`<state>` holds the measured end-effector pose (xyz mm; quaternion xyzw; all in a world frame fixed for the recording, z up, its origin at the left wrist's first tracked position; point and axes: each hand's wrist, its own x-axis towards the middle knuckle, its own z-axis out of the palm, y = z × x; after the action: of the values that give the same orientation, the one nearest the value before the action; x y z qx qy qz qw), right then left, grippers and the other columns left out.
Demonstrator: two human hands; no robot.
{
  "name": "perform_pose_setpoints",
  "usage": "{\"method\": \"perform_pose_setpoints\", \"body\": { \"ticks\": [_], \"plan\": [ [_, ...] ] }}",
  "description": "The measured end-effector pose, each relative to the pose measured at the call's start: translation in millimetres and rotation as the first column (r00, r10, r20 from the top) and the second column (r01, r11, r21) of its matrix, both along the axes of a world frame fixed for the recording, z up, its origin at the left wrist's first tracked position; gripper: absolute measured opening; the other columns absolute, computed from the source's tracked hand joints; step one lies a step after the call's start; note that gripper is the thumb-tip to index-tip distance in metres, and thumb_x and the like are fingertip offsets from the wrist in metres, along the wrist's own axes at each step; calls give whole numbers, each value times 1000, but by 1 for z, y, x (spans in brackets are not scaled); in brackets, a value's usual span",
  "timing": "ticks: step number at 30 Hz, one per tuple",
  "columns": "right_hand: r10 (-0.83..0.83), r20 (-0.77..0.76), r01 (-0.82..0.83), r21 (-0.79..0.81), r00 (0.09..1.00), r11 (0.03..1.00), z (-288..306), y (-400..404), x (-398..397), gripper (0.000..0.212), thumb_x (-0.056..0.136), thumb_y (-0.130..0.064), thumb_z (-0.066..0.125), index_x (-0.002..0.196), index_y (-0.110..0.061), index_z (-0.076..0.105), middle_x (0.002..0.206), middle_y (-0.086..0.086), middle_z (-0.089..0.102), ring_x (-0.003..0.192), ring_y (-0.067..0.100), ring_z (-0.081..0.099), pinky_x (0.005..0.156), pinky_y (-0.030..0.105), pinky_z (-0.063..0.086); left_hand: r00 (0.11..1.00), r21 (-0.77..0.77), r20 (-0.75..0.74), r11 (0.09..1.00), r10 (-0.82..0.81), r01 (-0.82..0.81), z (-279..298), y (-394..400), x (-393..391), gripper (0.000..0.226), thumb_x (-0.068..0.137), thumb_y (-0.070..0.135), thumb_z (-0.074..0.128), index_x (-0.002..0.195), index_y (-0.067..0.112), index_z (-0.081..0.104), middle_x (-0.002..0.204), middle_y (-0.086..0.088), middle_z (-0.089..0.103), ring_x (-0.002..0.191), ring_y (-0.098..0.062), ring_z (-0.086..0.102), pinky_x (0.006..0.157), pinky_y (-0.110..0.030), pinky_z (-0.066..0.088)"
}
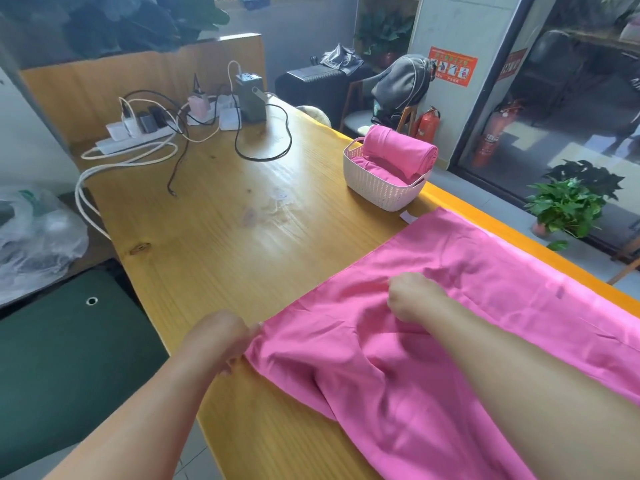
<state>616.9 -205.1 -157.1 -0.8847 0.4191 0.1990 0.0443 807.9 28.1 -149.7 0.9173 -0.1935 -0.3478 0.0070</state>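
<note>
A large pink cloth [485, 306] lies spread over the near right part of the wooden table [225, 220], rumpled in the middle. My left hand [221, 337] pinches the cloth's left edge near a corner. My right hand [414, 296] has its fingers curled into the cloth's middle, gripping a bunch of the fabric. A white woven basket [377, 188] stands at the table's right edge beyond the cloth. It holds a rolled pink cloth [401, 150] lying on top of another pink cloth.
A power strip [131, 140] with chargers, a grey power bank [251, 97] and loose cables [263, 150] crowd the table's far left. Plastic bags [34, 237] lie left of the table. A chair with a backpack [401, 84], fire extinguishers [427, 124] and a potted plant [568, 206] stand right.
</note>
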Motion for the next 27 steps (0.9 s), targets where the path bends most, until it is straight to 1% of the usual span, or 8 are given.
{"method": "perform_pose_setpoints", "body": {
  "ticks": [3,5,7,13,17,23,25,27],
  "plan": [
    [59,185,-59,-7,981,998,-10,2,14,41,97,-15,35,133,-20,55,138,4,51,125,29,46,102,41,41,933,-127,-297,960,203,-249,-4,4,-3,44,95,39,59,94,-5,59,69,-16,67,50,-22,63,52,-30,56],
    [95,187,-111,76,978,991,-23,3,19,40,99,-19,33,135,-21,51,139,2,49,126,29,45,106,44,39,904,-236,-351,911,245,-339,-9,7,-5,18,90,12,64,94,-3,56,63,-13,57,44,-19,54,46,-27,50],
    [101,158,-120,113,982,986,-35,3,19,41,101,-23,32,140,-22,47,140,1,45,128,29,43,108,47,37,910,-324,-324,873,260,-364,-13,10,-5,17,84,1,68,98,-2,58,72,-12,58,48,-18,57,45,-25,51],
    [90,169,-117,157,982,981,-45,-2,13,49,104,-27,28,154,-26,30,161,-4,22,146,25,22,119,46,23,911,-397,-284,829,298,-395,-21,19,-3,20,81,-1,71,98,0,62,87,-14,68,66,-20,66,57,-28,58],
    [69,165,-100,186,984,977,-44,-2,13,51,105,-29,27,156,-27,24,165,-4,13,150,25,14,122,45,17,900,-385,-293,821,324,-421,-25,15,-2,12,84,2,66,95,-1,64,78,-10,65,58,-21,61,57,-28,54],
    [49,152,-80,203,987,976,-50,-1,13,54,105,-32,26,158,-25,20,166,-2,8,152,25,8,123,45,14,790,-465,-447,646,419,-605,-32,11,-9,15,94,15,62,90,2,59,76,-15,61,60,-25,61,47,-29,54],
    [45,153,-78,211,987,974,-50,0,13,54,105,-31,25,158,-24,18,166,-2,6,152,24,7,123,45,13,845,-506,-331,677,420,-534,-36,14,-8,18,91,14,64,80,4,55,70,-15,62,58,-28,66,56,-40,60],
    [43,159,-77,216,986,973,-51,2,13,54,105,-31,25,158,-24,17,166,-2,6,152,24,6,123,45,12,901,-509,-202,744,384,-432,-37,18,-7,22,88,13,67,74,6,51,64,-13,64,53,-27,68,58,-37,58]
  ]
}}
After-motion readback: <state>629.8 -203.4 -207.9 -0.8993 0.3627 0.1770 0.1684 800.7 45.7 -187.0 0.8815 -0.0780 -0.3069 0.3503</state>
